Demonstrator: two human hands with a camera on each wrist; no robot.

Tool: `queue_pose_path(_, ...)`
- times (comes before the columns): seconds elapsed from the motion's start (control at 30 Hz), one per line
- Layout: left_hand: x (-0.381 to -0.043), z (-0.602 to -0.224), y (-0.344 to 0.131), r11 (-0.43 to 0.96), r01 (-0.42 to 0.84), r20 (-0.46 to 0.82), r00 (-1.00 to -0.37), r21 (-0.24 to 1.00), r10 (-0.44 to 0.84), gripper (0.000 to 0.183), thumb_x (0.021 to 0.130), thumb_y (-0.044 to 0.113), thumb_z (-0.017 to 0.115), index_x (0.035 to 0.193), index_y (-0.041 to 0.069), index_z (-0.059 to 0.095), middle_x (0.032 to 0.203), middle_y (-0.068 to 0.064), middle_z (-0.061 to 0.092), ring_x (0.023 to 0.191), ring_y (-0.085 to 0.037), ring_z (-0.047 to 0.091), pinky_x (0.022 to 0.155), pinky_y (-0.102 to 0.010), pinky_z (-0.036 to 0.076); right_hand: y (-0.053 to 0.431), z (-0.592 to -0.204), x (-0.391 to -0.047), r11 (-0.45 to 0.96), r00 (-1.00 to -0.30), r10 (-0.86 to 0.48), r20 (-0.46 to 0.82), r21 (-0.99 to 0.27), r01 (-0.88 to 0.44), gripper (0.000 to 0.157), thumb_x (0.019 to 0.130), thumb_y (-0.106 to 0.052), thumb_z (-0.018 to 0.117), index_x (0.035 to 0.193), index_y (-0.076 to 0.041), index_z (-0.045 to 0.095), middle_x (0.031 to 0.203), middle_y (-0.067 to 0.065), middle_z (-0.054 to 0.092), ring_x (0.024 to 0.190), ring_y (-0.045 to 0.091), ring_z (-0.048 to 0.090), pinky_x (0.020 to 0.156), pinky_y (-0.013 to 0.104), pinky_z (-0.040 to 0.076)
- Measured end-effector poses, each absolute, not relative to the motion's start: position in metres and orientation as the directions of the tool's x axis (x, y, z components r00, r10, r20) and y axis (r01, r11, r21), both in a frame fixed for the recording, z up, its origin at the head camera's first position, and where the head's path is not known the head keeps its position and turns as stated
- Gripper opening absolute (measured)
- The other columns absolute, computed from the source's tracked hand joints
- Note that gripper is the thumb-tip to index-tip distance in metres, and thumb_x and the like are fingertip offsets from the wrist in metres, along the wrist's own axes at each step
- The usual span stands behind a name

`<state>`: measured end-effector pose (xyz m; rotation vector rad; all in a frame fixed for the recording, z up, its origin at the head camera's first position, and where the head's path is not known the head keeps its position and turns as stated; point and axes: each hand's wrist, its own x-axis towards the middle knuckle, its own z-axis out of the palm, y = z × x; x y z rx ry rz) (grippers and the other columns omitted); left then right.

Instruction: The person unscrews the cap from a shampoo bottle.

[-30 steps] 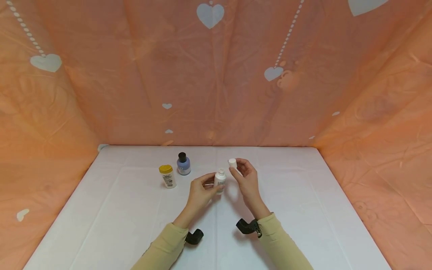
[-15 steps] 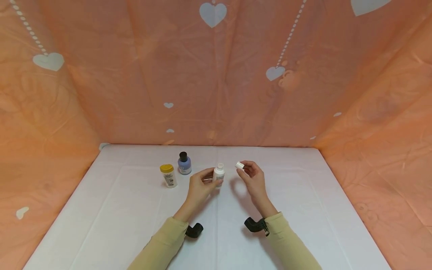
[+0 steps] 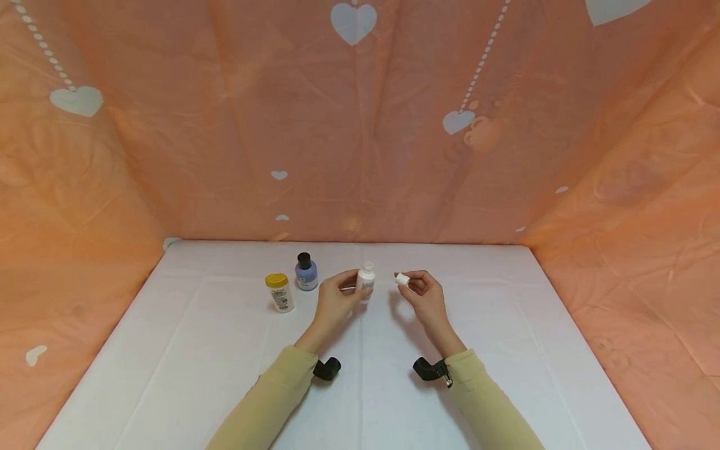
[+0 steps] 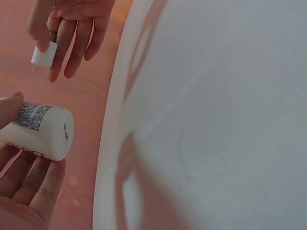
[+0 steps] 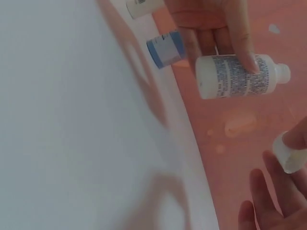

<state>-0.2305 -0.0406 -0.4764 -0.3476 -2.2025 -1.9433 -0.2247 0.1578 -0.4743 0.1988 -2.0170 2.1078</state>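
Note:
My left hand (image 3: 334, 301) grips a small white bottle (image 3: 366, 279) by its sides, thumb in front and fingers behind. The bottle is upright above the table, its threaded neck uncapped; printed text covers its label (image 5: 235, 75) in the right wrist view. Between thumb and fingers, my right hand (image 3: 429, 306) pinches a white screw cap (image 3: 402, 279), tilted on its side and apart from the bottle, to its right. In the left wrist view the cap (image 4: 44, 54) shows near the fingertips, and the bottle's base (image 4: 66, 135) is visible.
Left of my hands, a white bottle with a yellow lid (image 3: 279, 294) and a blue-purple bottle with a black cap (image 3: 306, 273) stand on the white-covered table (image 3: 225, 350). An orange curtain (image 3: 360, 144) with hearts rises along the back and sides.
My right hand has moved right with the cap, away from the bottle, and the cap has tipped over sideways. My left hand has raised the bottle slightly and moved it farther from me.

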Motion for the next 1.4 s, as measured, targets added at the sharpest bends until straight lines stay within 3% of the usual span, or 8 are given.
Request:
queue_pose_path(0.3,-0.242,-0.478,-0.030,0.125,0.320,0.312,-0.947,0.939,0.078,0.044,0.068,0.023,0.077,0.107,0.008,0.063,0.099,-0.006,0.063,0.086,-0.017,0.061,0.072,-0.025,0.052,0.163,-0.478,-0.232,-0.019,-0.974,0.053,0.219,-0.975,-0.220,0.025,0.073,0.008,0.066,0.096,0.007,0.054,0.093,0.020,0.062,0.083,0.021,0.058,0.068,0.021,0.050)
queue_pose_path(0.47,-0.250,-0.480,-0.025,0.140,0.325,0.316,-0.945,0.935,0.081,0.042,0.069,0.022,0.077,0.106,0.008,0.063,0.099,-0.006,0.063,0.085,-0.017,0.062,0.070,-0.024,0.052,0.168,-0.481,-0.239,0.094,-0.979,0.053,0.198,-0.977,-0.192,0.028,0.073,-0.002,0.070,0.098,0.004,0.058,0.091,0.017,0.062,0.082,0.020,0.058,0.067,0.021,0.050)
queue_pose_path(0.73,-0.264,-0.483,-0.019,0.165,0.301,0.292,-0.953,0.939,0.077,0.042,0.070,0.021,0.076,0.107,0.007,0.062,0.100,-0.006,0.064,0.086,-0.015,0.062,0.071,-0.024,0.052,0.179,-0.486,-0.258,0.229,-0.979,-0.002,0.203,-0.953,-0.198,0.032,0.073,-0.013,0.073,0.099,0.000,0.060,0.094,0.014,0.062,0.088,0.020,0.057,0.077,0.025,0.045)
queue_pose_path(0.97,-0.273,-0.489,-0.017,0.138,0.240,0.231,-0.970,0.961,0.078,0.040,0.070,0.015,0.076,0.106,0.005,0.061,0.100,-0.007,0.063,0.088,-0.016,0.061,0.074,-0.023,0.050,0.189,-0.493,-0.271,0.210,-0.985,-0.045,0.164,-0.963,-0.170,0.030,0.074,-0.006,0.071,0.101,0.001,0.060,0.093,0.014,0.063,0.081,0.017,0.061,0.067,0.022,0.050)
queue_pose_path(1.4,-0.293,-0.497,-0.012,0.125,0.241,0.229,-0.968,0.963,0.103,0.039,0.069,0.009,0.076,0.105,0.003,0.061,0.099,-0.010,0.063,0.091,-0.018,0.060,0.077,-0.023,0.050,0.195,-0.498,-0.286,0.259,-0.994,-0.064,0.093,-0.960,-0.107,0.030,0.075,-0.008,0.071,0.102,-0.001,0.058,0.094,0.014,0.063,0.085,0.020,0.061,0.071,0.024,0.050)
